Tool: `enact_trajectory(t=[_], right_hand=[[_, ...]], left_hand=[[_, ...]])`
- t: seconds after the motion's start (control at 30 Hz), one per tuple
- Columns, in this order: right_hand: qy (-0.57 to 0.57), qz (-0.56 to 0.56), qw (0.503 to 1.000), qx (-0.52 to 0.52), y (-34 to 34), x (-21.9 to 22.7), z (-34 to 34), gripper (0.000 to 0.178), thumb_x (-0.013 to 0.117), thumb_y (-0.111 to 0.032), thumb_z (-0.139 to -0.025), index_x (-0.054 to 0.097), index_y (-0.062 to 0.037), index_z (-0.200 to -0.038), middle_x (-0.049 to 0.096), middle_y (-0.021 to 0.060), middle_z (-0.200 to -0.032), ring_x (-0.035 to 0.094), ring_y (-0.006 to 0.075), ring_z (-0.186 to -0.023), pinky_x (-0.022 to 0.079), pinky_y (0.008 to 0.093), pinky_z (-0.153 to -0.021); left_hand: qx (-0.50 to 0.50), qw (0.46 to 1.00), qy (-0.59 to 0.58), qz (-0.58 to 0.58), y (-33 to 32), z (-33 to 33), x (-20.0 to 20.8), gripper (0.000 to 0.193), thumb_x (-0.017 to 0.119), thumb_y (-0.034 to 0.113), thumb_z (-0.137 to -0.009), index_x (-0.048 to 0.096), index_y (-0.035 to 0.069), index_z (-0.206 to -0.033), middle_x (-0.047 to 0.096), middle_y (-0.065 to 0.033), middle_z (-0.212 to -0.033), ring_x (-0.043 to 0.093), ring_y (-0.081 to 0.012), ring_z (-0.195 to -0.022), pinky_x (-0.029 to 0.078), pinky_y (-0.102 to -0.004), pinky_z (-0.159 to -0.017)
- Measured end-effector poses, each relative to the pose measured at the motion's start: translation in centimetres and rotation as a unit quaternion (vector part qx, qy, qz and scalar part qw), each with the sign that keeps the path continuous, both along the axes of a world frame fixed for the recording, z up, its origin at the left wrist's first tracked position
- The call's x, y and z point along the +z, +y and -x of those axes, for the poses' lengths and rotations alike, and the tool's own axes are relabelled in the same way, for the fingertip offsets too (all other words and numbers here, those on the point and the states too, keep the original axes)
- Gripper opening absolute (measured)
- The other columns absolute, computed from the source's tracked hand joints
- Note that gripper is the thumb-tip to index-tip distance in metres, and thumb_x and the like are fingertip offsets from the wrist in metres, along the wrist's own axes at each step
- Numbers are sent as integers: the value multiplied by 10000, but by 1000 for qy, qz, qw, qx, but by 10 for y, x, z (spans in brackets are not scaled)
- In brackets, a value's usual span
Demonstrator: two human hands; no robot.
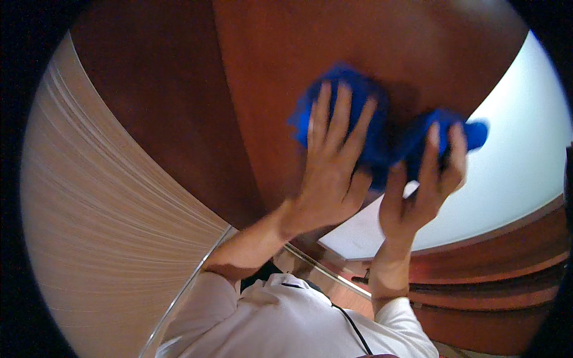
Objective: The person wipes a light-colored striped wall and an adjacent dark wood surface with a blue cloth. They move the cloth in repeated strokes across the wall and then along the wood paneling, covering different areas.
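A crumpled blue cloth [371, 170] lies against a reddish-brown wood panel [286, 36]. My left hand [334, 155] presses one bunched part of it to the panel, its fingers long and spread over the fabric. To the right, my right hand [421, 191] grips the other end, fingers bent around it and thumb raised. A short blue tip [477, 135] of the cloth sticks out past those fingers. Both hands are slightly blurred, and the fabric under the left palm is hidden.
A darker brown panel [161, 77] adjoins on the left, beyond a straight seam. Farther left is a pale, wood-grained surface [113, 238] with a thin metal edge. A bright white panel [519, 143] stands at right, above reddish-brown ledges [489, 268].
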State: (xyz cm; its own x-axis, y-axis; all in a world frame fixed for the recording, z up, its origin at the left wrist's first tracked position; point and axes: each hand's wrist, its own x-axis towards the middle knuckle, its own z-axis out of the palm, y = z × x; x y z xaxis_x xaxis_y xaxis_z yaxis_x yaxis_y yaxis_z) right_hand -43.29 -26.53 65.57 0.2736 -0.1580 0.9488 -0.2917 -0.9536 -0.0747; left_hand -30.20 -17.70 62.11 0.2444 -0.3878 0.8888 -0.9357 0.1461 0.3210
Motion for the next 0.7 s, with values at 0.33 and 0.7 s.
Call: enact_trajectory(t=[0.33,0.7], right_hand=[[6,86,996,-34,10,31,-3,452,656,-92,-894,665,3,-1336,494,223,-1525,419,388,-1362,285,482,-1141],[38,164,983,-74,8,87,-34,540,594,-149,-888,604,-109,-1426,384,163,-1634,193,498,-1533,24,654,-1219]], left_hand=[[1,999,-43,-29,13,5,40,740,532,174,-825,424,-2,-1536,254,-343,-1615,204,-592,-1473,162,-659,-1198],[-44,994,-51,90,6,-17,103,747,603,160,-787,457,-10,-1500,264,-294,-1628,209,-549,-1491,147,-660,-1205]])
